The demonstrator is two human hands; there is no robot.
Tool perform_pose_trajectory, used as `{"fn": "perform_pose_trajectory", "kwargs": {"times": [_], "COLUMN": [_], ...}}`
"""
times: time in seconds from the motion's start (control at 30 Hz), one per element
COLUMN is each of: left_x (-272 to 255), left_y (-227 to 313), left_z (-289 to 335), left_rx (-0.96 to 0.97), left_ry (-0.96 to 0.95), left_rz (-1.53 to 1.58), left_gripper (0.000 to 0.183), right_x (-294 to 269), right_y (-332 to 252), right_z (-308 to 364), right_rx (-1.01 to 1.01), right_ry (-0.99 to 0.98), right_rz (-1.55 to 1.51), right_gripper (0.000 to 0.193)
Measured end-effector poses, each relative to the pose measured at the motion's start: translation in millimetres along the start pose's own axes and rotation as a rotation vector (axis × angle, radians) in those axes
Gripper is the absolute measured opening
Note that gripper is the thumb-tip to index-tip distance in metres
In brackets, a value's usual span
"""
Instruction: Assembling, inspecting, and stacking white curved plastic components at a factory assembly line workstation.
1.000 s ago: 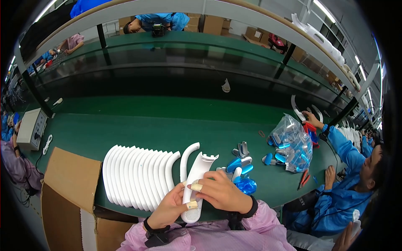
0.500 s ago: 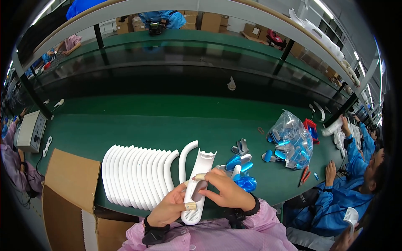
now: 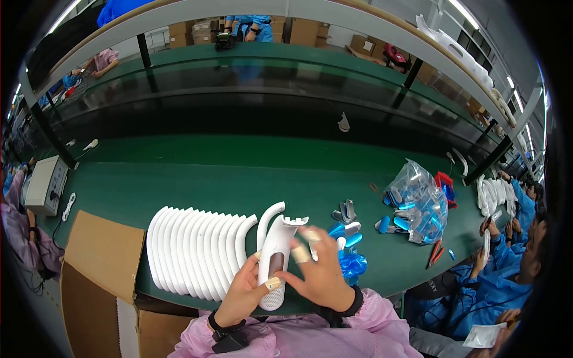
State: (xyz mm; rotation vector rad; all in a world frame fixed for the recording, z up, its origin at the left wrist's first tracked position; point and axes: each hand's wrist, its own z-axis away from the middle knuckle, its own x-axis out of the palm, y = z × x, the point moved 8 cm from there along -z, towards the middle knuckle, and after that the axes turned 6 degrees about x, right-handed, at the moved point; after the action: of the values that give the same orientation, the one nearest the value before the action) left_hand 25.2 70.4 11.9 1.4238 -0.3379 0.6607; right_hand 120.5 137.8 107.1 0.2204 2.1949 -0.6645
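Note:
My left hand [image 3: 243,293] is closed round the lower left side of a white plastic shell [image 3: 276,243], which has an oval cutout, a dotted grille at the near end and a notched far end. My right hand [image 3: 322,275] is on the shell's right side, fingers raised and apart and smeared by motion, with the thumb at the cutout's lower edge. Tape wraps some fingertips. One curved white part [image 3: 270,222] lies just beyond the shell. Left of it, a row of nested curved white parts [image 3: 194,253] covers the table.
An open cardboard box [image 3: 101,256] stands at my left. To the right lie grey and blue pieces [image 3: 345,230], crumpled blue film [image 3: 353,264], a clear bag of parts [image 3: 427,209], a red bin [image 3: 444,188] and pliers [image 3: 434,255]. Co-workers in blue [image 3: 489,292] sit at the right.
My right hand's fingers have lifted off the shell's cutout and spread upward. The left hand keeps its hold. At the right, a co-worker's hands have moved.

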Motion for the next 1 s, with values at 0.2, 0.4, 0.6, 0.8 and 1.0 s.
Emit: {"fn": "perform_pose_trajectory", "kwargs": {"times": [0.2, 0.4, 0.6, 0.8, 1.0], "left_x": [1.3, 7.0, -0.6, 13.7, 13.6], "left_y": [-3.5, 4.0, 39.1, 26.7, 28.8], "left_z": [4.1, -3.7, -9.3, -10.1, -4.6], "left_rx": [0.043, 0.203, 0.567, 0.558, 0.610], "left_ry": [-0.031, -0.056, 0.137, 0.157, 0.237], "left_rz": [-0.067, -0.137, -1.145, -1.745, -1.712], "left_gripper": [0.065, 0.064, 0.065, 0.052, 0.040], "right_x": [20.8, 58.8, 73.0, 101.3, 58.6], "right_y": [42.2, 52.6, 65.1, 206.3, 203.8], "right_z": [19.2, 37.4, 21.3, -43.2, -53.5], "right_rx": [0.321, 0.537, 0.846, 1.007, 0.286], "right_ry": [-0.029, -0.262, -0.601, -0.349, 0.100], "right_rz": [-0.513, -0.845, -1.335, -1.123, -0.193], "right_gripper": [0.074, 0.041, 0.040, 0.021, 0.041]}}
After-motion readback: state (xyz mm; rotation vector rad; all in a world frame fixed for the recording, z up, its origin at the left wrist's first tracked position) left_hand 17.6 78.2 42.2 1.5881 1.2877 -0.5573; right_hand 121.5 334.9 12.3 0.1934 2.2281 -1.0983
